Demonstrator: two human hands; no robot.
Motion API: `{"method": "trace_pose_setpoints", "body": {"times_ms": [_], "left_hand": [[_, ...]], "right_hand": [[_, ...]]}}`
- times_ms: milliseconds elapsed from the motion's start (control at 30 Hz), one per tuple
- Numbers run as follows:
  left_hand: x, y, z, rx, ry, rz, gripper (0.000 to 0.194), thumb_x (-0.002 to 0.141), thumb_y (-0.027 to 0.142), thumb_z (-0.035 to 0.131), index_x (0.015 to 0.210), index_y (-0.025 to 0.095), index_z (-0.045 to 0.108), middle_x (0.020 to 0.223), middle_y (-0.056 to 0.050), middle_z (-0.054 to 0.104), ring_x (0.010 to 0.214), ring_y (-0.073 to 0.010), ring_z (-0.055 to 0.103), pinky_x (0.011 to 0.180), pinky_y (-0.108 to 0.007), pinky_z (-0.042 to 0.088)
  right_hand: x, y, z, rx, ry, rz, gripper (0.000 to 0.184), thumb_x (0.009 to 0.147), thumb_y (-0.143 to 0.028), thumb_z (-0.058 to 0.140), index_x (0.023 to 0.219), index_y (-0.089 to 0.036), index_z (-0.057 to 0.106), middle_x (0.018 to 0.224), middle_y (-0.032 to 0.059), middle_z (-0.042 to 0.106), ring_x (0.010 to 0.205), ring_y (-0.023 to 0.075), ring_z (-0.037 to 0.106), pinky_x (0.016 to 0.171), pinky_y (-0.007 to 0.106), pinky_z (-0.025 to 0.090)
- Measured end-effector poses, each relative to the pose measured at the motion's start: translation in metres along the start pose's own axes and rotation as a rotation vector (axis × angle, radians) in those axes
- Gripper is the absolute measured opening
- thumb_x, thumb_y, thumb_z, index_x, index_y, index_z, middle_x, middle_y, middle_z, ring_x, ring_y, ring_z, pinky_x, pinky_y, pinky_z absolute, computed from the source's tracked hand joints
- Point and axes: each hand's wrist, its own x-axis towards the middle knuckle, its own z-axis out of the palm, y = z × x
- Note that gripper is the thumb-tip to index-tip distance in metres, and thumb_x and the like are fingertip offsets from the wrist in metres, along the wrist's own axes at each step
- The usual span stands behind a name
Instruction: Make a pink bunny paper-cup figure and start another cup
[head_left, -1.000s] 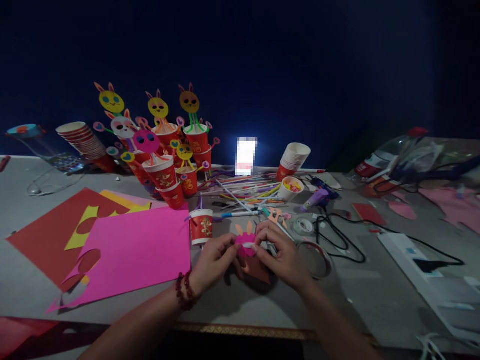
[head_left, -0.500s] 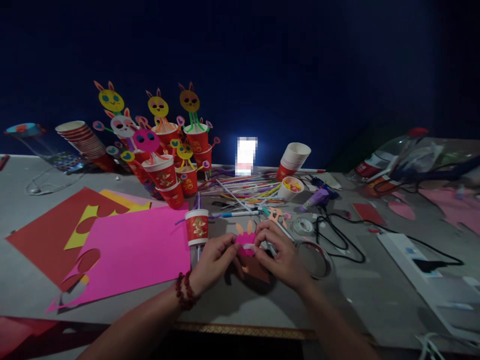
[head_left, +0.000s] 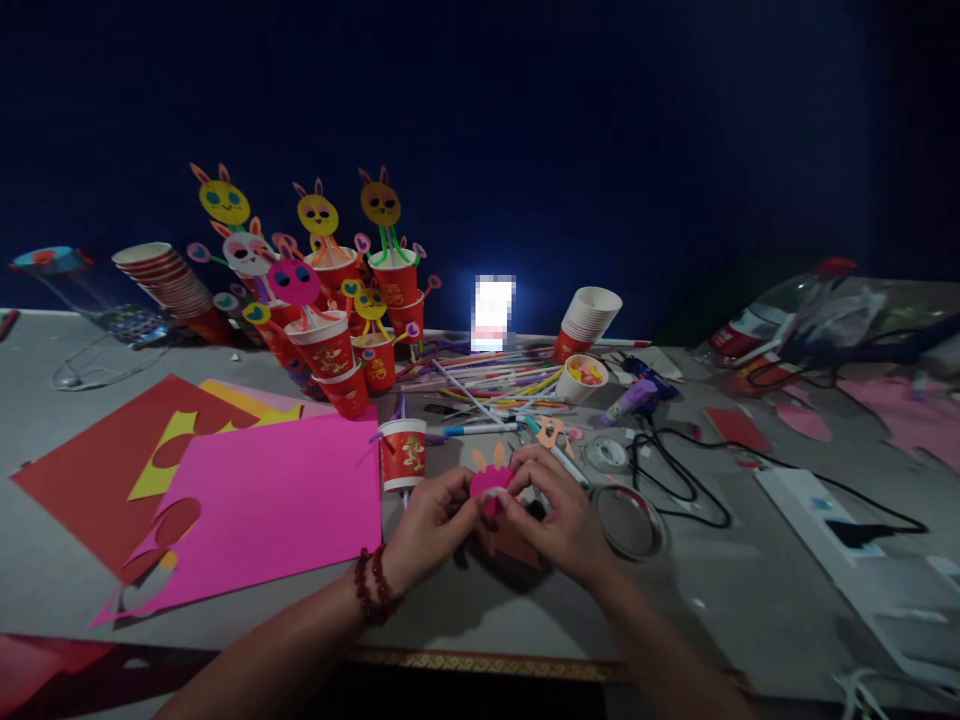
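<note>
Between my two hands is a small magenta paper rabbit head with two peach ears on top. My left hand pinches its left side, and my right hand pinches its right side. A pale strip crosses the front of the head near my fingertips; what it is made of I cannot tell. Under my hands lies a piece of brown paper on the table. Just left of my left hand stands a red paper cup with a white rim at each end and purple pipe cleaners sticking out.
Magenta paper and red paper lie at left. Behind them stand several cups with rabbit figures. Pipe cleaners, stacked cups, a tape roll, black cable and power strip lie beyond and right.
The red cup beside my left hand has shifted slightly to the right. Both hands keep their pinch on the rabbit head, with the fingers a little moved.
</note>
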Motion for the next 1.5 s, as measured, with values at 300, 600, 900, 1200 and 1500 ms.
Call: {"method": "trace_pose_setpoints", "body": {"times_ms": [300, 600, 900, 1200, 1500], "left_hand": [[0.000, -0.003, -0.003, 0.089, 0.076, 0.076, 0.025, 0.094, 0.038, 0.054, 0.083, 0.016, 0.058, 0.073, -0.003, 0.070, 0.056, -0.0129, 0.068, 0.051, -0.021, 0.050], [-0.004, 0.000, -0.002, 0.005, 0.013, 0.056, 0.026, 0.094, 0.040, 0.054, 0.085, 0.015, 0.057, 0.061, 0.000, 0.067, 0.050, -0.0129, 0.067, 0.047, -0.019, 0.047], [-0.004, 0.004, -0.004, 0.013, 0.016, 0.065, 0.026, 0.095, 0.038, 0.054, 0.083, 0.016, 0.059, 0.068, 0.000, 0.063, 0.057, -0.0100, 0.060, 0.052, -0.020, 0.046], [-0.003, 0.014, -0.005, 0.313, -0.050, 0.317, 0.020, 0.094, 0.029, 0.054, 0.083, 0.017, 0.065, 0.101, -0.008, 0.063, 0.098, -0.0194, 0.059, 0.090, -0.034, 0.048], [-0.002, 0.026, -0.014, 0.333, -0.460, 0.559, 0.027, 0.094, 0.040, 0.051, 0.093, 0.019, 0.067, 0.128, -0.016, 0.060, 0.121, -0.0288, 0.053, 0.104, -0.048, 0.041]], "right_hand": [[-0.005, 0.003, 0.008, 0.088, 0.083, 0.247, 0.023, 0.082, -0.031, 0.072, 0.085, -0.023, 0.050, 0.082, -0.0002, 0.056, 0.074, 0.0160, 0.057, 0.067, 0.026, 0.047], [-0.002, 0.004, -0.002, 0.262, -0.170, 0.283, 0.030, 0.093, -0.041, 0.059, 0.072, -0.019, 0.063, 0.067, -0.0018, 0.062, 0.063, 0.0126, 0.056, 0.061, 0.023, 0.043], [-0.049, 0.021, -0.088, -0.247, -0.016, 0.399, 0.027, 0.096, -0.042, 0.050, 0.111, -0.024, 0.064, 0.109, 0.0079, 0.071, 0.094, 0.0236, 0.067, 0.080, 0.034, 0.053], [-0.115, 0.049, -0.106, -0.602, -0.159, 0.176, 0.012, 0.089, -0.027, 0.056, 0.095, -0.025, 0.067, 0.094, 0.0080, 0.072, 0.094, 0.0279, 0.065, 0.096, 0.050, 0.047], [-0.033, 0.004, -0.088, 0.339, -0.475, 0.064, 0.015, 0.092, -0.035, 0.060, 0.095, -0.026, 0.071, 0.092, 0.0060, 0.072, 0.096, 0.0242, 0.066, 0.093, 0.043, 0.050]]}}
